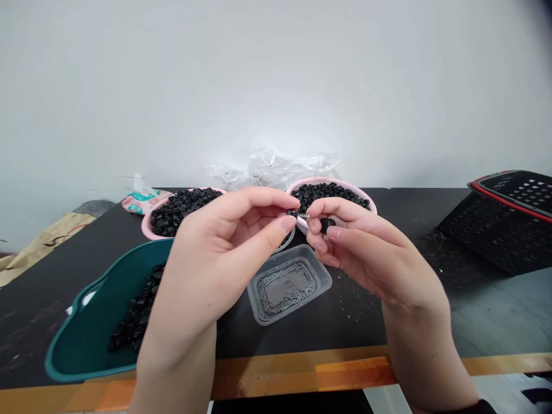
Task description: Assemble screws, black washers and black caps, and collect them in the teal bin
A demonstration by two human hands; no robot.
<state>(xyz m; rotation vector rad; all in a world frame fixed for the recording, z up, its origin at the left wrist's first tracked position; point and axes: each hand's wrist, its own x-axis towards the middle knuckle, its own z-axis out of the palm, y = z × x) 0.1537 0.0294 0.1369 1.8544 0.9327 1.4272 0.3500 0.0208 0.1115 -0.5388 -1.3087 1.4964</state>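
Between the thumb and index finger of my left hand (pixel 224 253) is a small black plastic part (pixel 292 213). A thin metal spring (pixel 303 215) sticks out of it to the right, reaching the fingertips of my right hand (pixel 366 247). My right hand pinches a round black cap (pixel 326 225) between thumb and fingers. Both hands are raised over a clear plastic box (pixel 259 310) that holds many small metal pins or springs. Behind my left hand a round clear tub (pixel 288 240) is mostly hidden.
Two pink bowls, left (pixel 149 227) and right (pixel 373 206), hold black parts. A green basin (pixel 81 339) with black pieces stands at left. A black basket (pixel 483 230) is at right. Clear plastic bags (pixel 276 164) and a tissue pack (pixel 144 198) lie by the wall.
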